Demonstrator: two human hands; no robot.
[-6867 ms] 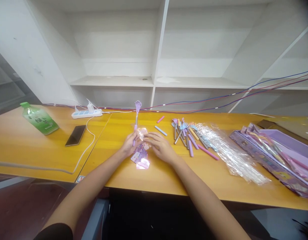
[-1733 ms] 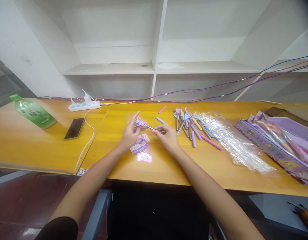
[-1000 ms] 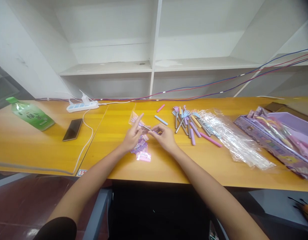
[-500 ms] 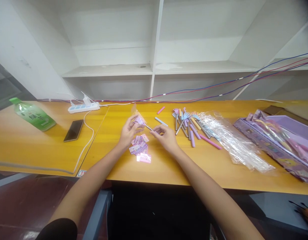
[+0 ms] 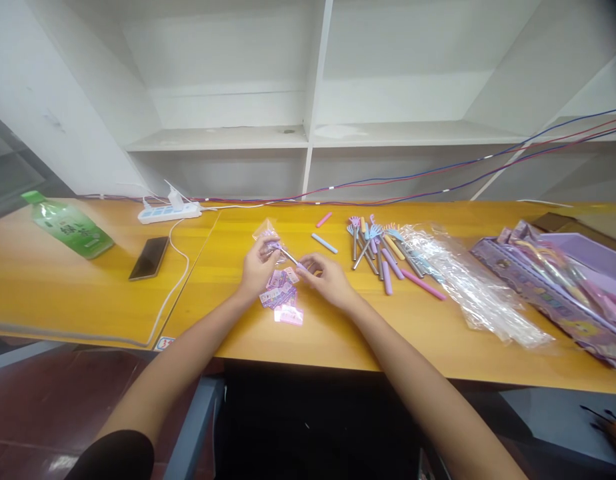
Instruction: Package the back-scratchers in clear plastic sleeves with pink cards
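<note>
My left hand (image 5: 258,265) pinches the purple head end of a slim metal rod (image 5: 289,255), with a clear plastic bag (image 5: 266,230) at its fingertips. My right hand (image 5: 328,277) grips the rod's other end, which looks purple. The rod slants down to the right between both hands. Just below them lie several small pink and purple printed cards (image 5: 279,295), overlapping on the table. To the right is a pile of metal rods with coloured claw-shaped heads and coloured grips (image 5: 375,243).
Flat clear bags (image 5: 481,297) and a purple box (image 5: 553,293) of wrapped items lie at right. A blue tube (image 5: 324,243) and a pink one (image 5: 324,219) lie behind my hands. Left are a phone (image 5: 149,258), green bottle (image 5: 71,230) and power strip (image 5: 169,213).
The rod has turned slightly and shows more of its length between my hands. My right hand has shifted a little down and left. The clear bag looks more spread out behind my left fingers.
</note>
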